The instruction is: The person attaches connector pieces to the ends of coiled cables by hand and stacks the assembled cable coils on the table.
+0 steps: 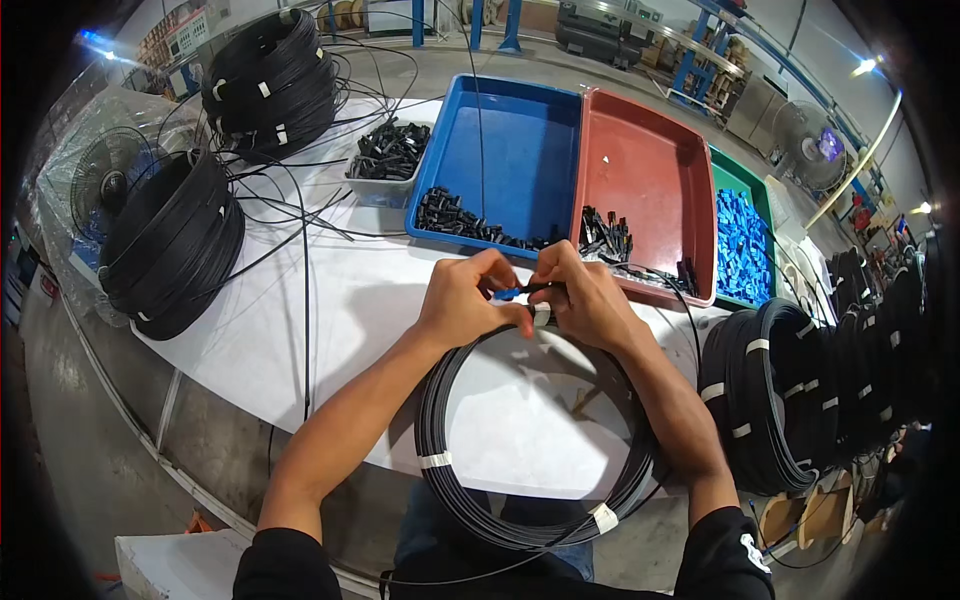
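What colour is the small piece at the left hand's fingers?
The small piece is blue; the head view shows it best.

This is a factory workshop: machinery and blue steel posts stand beyond a bench bearing black cable coils and trays of small parts.

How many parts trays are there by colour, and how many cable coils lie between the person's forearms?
Blue tray: 1
Red tray: 1
Green tray: 1
Black cable coil: 1
Total: 4
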The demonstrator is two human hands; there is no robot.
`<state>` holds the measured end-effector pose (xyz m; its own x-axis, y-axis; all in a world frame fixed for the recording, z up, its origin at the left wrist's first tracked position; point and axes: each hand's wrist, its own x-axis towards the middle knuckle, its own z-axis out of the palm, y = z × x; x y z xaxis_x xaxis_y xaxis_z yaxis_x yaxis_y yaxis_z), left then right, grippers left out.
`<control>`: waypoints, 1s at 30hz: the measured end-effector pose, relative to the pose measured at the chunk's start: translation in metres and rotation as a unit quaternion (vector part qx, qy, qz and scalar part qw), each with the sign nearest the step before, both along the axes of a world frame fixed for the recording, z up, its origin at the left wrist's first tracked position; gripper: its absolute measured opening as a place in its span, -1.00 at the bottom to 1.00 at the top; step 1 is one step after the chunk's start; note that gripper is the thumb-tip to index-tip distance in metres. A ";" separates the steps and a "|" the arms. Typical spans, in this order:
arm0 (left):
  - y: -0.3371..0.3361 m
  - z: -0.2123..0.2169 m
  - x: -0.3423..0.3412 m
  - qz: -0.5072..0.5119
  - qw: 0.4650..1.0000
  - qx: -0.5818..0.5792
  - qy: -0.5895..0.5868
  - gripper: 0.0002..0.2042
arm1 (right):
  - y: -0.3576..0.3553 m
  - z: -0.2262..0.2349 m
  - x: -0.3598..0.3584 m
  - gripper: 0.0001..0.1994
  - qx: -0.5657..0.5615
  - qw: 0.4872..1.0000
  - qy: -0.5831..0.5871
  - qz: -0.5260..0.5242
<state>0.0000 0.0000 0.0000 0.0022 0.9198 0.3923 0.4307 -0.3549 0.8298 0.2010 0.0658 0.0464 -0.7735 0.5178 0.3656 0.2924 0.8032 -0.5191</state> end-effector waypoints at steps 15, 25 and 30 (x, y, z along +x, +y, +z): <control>-0.008 0.019 0.023 0.122 0.963 0.235 0.057 -0.68 | -0.005 -0.003 -0.006 -0.70 0.053 0.996 0.077 0.003; 0.004 0.007 0.024 0.073 0.957 0.279 -0.021 -0.57 | -0.014 0.016 -0.005 -0.72 0.123 0.989 0.078 0.026; 0.008 0.008 0.003 0.032 0.977 0.210 0.031 -0.61 | 0.002 0.006 -0.003 -0.56 -0.009 1.000 0.009 0.012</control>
<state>0.0031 0.0083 0.0079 -0.0154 0.6764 0.7364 0.5079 -0.6291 0.5884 0.1976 0.0680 0.0525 -0.7791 0.5063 0.3696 0.2642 0.7999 -0.5388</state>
